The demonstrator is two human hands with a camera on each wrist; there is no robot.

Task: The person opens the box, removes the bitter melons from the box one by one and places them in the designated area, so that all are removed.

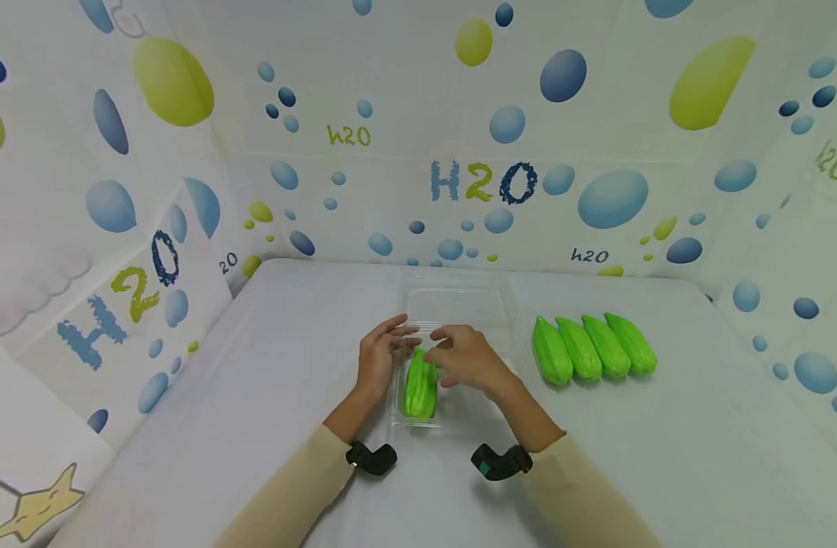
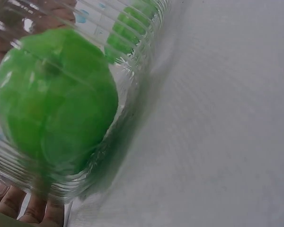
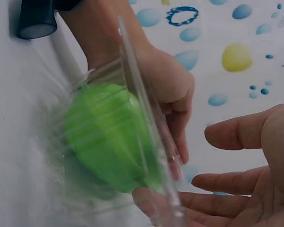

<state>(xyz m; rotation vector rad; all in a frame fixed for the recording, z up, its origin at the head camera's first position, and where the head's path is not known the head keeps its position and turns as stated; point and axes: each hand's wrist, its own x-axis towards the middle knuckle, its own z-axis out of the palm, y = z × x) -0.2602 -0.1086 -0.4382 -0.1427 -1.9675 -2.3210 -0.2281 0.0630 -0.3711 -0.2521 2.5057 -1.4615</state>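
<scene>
**Green gourd in a thin clear tray**

The ribbed green gourd-shaped vegetable (image 1: pixel 421 390) lies in the near left part of the clear thin plastic clamshell tray (image 1: pixel 459 304) on the white table (image 1: pixel 254 365). The tray looks light, flexible and slippery; best gripped at its rims. The left hand (image 1: pixel 380 358) touches the tray's left wall, fingers loosely extended; the right hand (image 1: pixel 468 358) hovers relaxed, holding nothing. Four more green gourds (image 1: pixel 593 348) lie well apart

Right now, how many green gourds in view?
5. One lies in the clear tray between both hands: gourd in tray. Four sit in a row on the table to the right. None seems hidden.
</scene>
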